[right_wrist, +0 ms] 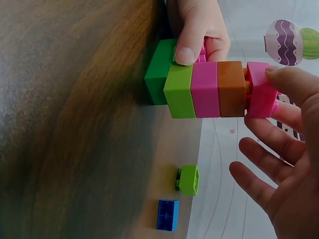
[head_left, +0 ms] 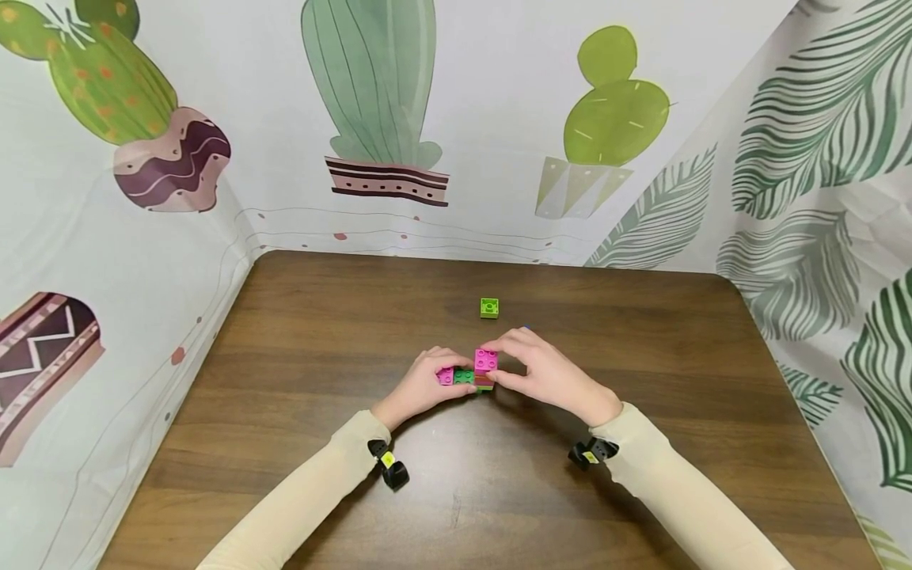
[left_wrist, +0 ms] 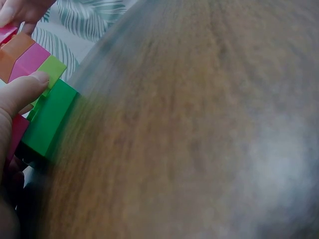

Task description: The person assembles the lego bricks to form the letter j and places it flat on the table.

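Observation:
Toy building bricks form an upright stack on a long green brick (right_wrist: 159, 77): lime (right_wrist: 179, 94), pink (right_wrist: 205, 89) and orange (right_wrist: 231, 89) rise at its right end. Another pink brick (head_left: 445, 376) sits at the green brick's left end. My left hand (head_left: 427, 382) holds this build from the left, its thumb pressing near the lime brick. Between thumb and fingertips, my right hand (head_left: 559, 378) pinches a bright pink brick (right_wrist: 260, 89) on top. A narrow gap with studs shows between that brick and the orange one.
A loose lime brick (head_left: 489, 308) lies beyond the build on the brown wooden table (head_left: 321, 317). Near it is a blue brick (right_wrist: 168, 215), mostly hidden behind my right hand in the head view. Cactus-patterned cloth (head_left: 492, 119) borders the table's back.

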Demonstrator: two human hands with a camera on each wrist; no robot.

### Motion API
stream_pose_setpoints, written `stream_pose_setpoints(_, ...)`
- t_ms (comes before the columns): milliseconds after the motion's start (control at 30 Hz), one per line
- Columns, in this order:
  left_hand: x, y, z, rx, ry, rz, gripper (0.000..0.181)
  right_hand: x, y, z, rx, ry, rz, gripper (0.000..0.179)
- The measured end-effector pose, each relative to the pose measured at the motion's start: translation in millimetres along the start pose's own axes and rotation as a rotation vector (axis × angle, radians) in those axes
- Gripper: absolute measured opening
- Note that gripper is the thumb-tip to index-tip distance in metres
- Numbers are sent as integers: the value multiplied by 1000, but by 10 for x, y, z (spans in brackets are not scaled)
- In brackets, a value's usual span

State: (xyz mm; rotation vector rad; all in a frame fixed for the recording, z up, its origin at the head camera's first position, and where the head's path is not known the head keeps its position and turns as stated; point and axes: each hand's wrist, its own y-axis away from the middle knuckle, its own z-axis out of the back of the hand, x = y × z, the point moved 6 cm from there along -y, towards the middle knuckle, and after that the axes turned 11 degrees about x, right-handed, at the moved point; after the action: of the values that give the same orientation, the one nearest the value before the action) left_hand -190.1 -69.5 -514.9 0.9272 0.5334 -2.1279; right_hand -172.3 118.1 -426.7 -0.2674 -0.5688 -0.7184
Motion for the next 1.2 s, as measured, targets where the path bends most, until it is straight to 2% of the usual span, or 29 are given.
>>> stream_pose_setpoints(600,-37,-8,16,-10,-10,-17,35,40,-15,-34,-24,-4,-24,32)
stream_pose_setpoints(1000,-43,-12,27,-19,-11,-27,35,104,-26,-1,-62,143,45,32)
stream_pose_setpoints(1200,-13,0,-1,-17,-17,-21,35,144,14,-44,-95,248,81,38)
